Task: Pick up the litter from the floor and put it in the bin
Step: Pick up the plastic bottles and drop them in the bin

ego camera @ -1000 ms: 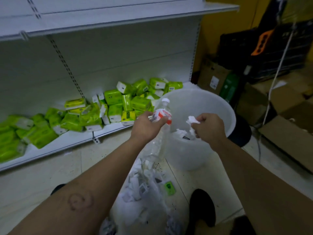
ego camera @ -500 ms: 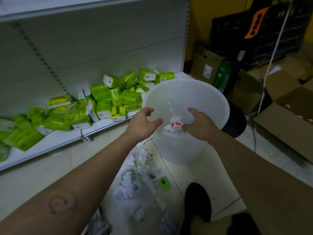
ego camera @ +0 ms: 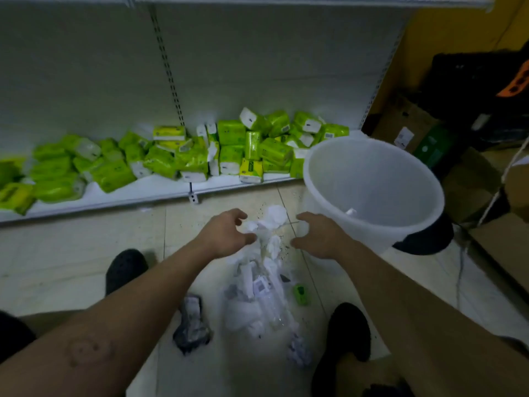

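left hand: fingers and thumb spread in a loose claw at the near edge of the crumpled white paper; can't tell whether I'm touching it, nothing gripped.
right hand: spread, fingers relaxed and curved, palm down, holding nothing.
litter: the paper sits on the floor between my two hands. The rest of the pile runs from my wrists back toward me: white scraps and a clear plastic bottle, blurred.
other litter: small green item under my right forearm side, dark wrapper beside my left forearm, paper ball nearest me.
bin: white translucent bucket, upright on the floor, just beyond and outboard of my right hand; a bottle cap shows inside.
shoes: black, one outboard of my left arm, one under my right arm.
beyond hands: low white shelf loaded with green tissue packs.
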